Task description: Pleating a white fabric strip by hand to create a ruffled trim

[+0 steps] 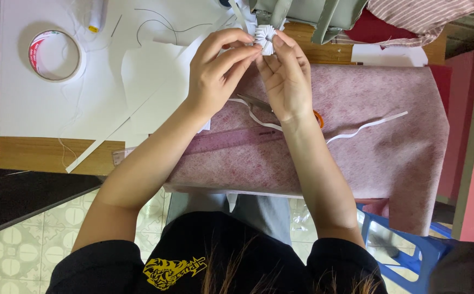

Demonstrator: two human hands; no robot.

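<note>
Both hands, left hand (pixel 218 71) & right hand (pixel 286 73), pinching small pleated white paper rosette (pixel 264 37) from opp. sides, probably to keep folds tight, above pink felt sheet (pixel 378 152).

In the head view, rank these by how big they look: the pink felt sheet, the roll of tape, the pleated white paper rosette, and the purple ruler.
1. Pink felt sheet, by far the largest.
2. Purple ruler, long but narrow, partly hidden by the forearms.
3. Roll of tape.
4. Pleated white paper rosette, smallest, pinched between the left hand and right hand.
</note>
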